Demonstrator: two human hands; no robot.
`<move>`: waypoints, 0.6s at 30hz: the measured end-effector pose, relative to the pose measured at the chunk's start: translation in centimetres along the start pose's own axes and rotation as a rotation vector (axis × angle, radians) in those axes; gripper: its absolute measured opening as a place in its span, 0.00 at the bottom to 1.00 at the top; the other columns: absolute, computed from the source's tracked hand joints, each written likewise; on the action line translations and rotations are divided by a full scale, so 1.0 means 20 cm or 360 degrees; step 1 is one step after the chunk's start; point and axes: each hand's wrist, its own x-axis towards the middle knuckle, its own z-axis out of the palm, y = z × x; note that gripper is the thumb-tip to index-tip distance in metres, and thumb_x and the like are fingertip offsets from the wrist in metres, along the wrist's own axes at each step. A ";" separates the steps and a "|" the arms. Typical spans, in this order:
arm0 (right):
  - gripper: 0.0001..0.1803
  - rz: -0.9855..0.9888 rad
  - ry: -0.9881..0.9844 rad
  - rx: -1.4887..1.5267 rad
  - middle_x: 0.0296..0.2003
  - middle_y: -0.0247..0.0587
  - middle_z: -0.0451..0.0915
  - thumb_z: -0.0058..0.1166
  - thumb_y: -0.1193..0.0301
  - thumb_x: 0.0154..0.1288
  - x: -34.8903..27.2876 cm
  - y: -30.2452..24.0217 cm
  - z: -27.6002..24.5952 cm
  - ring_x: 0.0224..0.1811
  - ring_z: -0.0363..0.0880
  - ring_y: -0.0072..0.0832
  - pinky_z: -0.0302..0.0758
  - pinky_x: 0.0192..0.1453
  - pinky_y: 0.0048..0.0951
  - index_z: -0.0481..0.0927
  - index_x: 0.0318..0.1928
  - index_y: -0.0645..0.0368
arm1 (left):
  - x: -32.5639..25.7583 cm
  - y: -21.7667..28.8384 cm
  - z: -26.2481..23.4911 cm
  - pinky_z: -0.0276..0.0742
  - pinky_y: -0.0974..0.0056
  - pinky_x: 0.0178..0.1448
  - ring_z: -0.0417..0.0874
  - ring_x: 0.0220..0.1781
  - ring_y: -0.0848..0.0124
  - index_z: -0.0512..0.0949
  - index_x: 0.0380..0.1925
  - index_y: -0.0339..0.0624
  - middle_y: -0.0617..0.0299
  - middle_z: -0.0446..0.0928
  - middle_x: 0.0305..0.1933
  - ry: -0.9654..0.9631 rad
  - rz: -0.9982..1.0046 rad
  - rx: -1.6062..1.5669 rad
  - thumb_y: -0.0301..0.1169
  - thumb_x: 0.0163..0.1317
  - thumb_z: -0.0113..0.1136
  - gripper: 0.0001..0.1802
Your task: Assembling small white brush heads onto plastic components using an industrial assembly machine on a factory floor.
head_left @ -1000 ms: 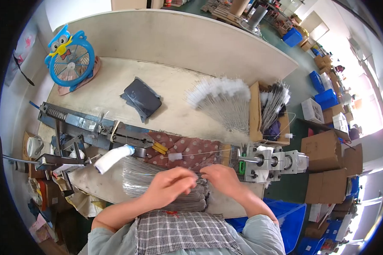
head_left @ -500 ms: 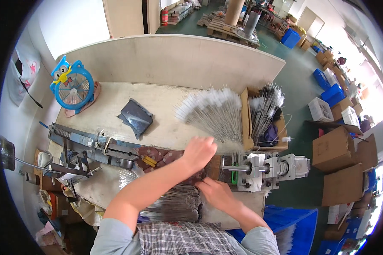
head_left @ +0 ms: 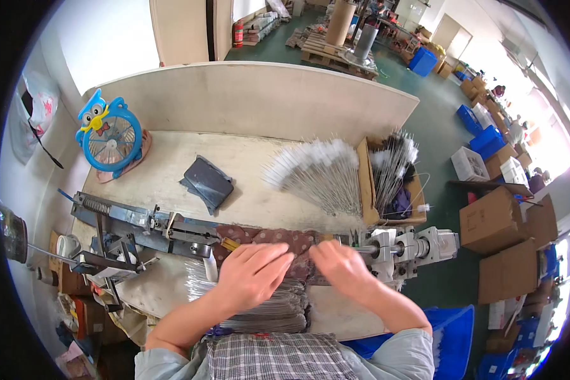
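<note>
Over the brown dotted cloth (head_left: 304,244) at the middle of the bench, my left hand (head_left: 254,273) and my right hand (head_left: 343,267) face each other, a small gap between their fingertips. The fingers of both are drawn together; anything thin between them is too small to make out. Below lies a thick bundle of bare metal wires (head_left: 269,313), partly covered by my left forearm. Close to my right hand is a metal spindle machine (head_left: 392,247). A yellow piece (head_left: 230,243) shows beside my left hand.
White-tufted wire brushes (head_left: 319,171) fan out behind my hands, next to a cardboard box (head_left: 363,180) holding more. A long metal rail mechanism (head_left: 130,215) runs leftward. A dark packet (head_left: 209,180) and a blue fan (head_left: 111,139) sit farther back. A blue bin (head_left: 456,335) stands at lower right.
My left hand has come down and left from above the cloth. My right hand has risen and moved right, to the machine's rod. The view has shifted slightly.
</note>
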 end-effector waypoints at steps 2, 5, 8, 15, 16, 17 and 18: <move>0.06 0.0083 0.0161 -0.0037 0.24 0.36 0.70 0.53 0.75 0.46 0.05 0.10 -0.03 0.29 0.76 0.31 0.75 0.30 0.30 0.72 0.28 0.57 | -0.05 0.02 -0.11 0.75 0.62 0.37 0.81 0.34 0.64 0.80 0.34 0.38 0.59 0.79 0.36 0.0195 0.0003 -0.0111 0.23 0.47 0.65 0.12; 0.07 0.0389 0.0060 0.0146 0.26 0.41 0.77 0.55 0.73 0.51 0.05 0.25 0.00 0.29 0.79 0.36 0.76 0.34 0.34 0.79 0.33 0.58 | -0.12 0.04 -0.20 0.76 0.65 0.37 0.81 0.34 0.67 0.81 0.35 0.39 0.62 0.80 0.36 0.0351 -0.0019 -0.0174 0.22 0.44 0.66 0.14; 0.09 0.0631 -0.0190 0.0613 0.28 0.43 0.82 0.58 0.67 0.54 0.05 0.28 -0.02 0.31 0.81 0.38 0.76 0.37 0.36 0.85 0.35 0.55 | -0.23 0.00 -0.15 0.76 0.65 0.36 0.81 0.33 0.66 0.81 0.34 0.40 0.61 0.80 0.35 0.0278 -0.0189 -0.0245 0.20 0.45 0.64 0.13; 0.08 0.0558 -0.0454 0.0874 0.23 0.36 0.82 0.63 0.63 0.51 0.16 0.20 -0.12 0.30 0.76 0.31 0.73 0.36 0.33 0.87 0.30 0.52 | -0.46 0.05 -0.05 0.77 0.67 0.40 0.82 0.33 0.63 0.80 0.38 0.34 0.54 0.81 0.33 -0.0093 -0.1159 -0.0827 0.25 0.56 0.60 0.09; 0.08 0.0488 -0.0369 0.0908 0.24 0.34 0.82 0.62 0.63 0.51 0.19 0.18 -0.11 0.31 0.76 0.31 0.74 0.38 0.32 0.87 0.30 0.51 | -0.45 0.07 -0.03 0.77 0.67 0.41 0.82 0.34 0.65 0.80 0.38 0.33 0.55 0.81 0.33 -0.0145 -0.1613 -0.1286 0.26 0.59 0.58 0.09; 0.07 0.0415 -0.0283 0.0948 0.25 0.33 0.82 0.62 0.63 0.51 0.23 0.16 -0.10 0.33 0.76 0.32 0.74 0.39 0.32 0.86 0.29 0.51 | -0.44 0.08 0.00 0.77 0.67 0.42 0.82 0.35 0.67 0.80 0.39 0.33 0.56 0.82 0.33 -0.0168 -0.2056 -0.1755 0.27 0.62 0.56 0.10; 0.06 0.0253 -0.0150 0.0958 0.25 0.31 0.82 0.63 0.65 0.50 0.28 0.11 -0.08 0.33 0.77 0.32 0.74 0.39 0.31 0.86 0.28 0.51 | -0.45 0.08 0.04 0.76 0.68 0.41 0.81 0.33 0.70 0.79 0.38 0.34 0.60 0.81 0.30 -0.0075 -0.2130 -0.1966 0.36 0.68 0.51 0.15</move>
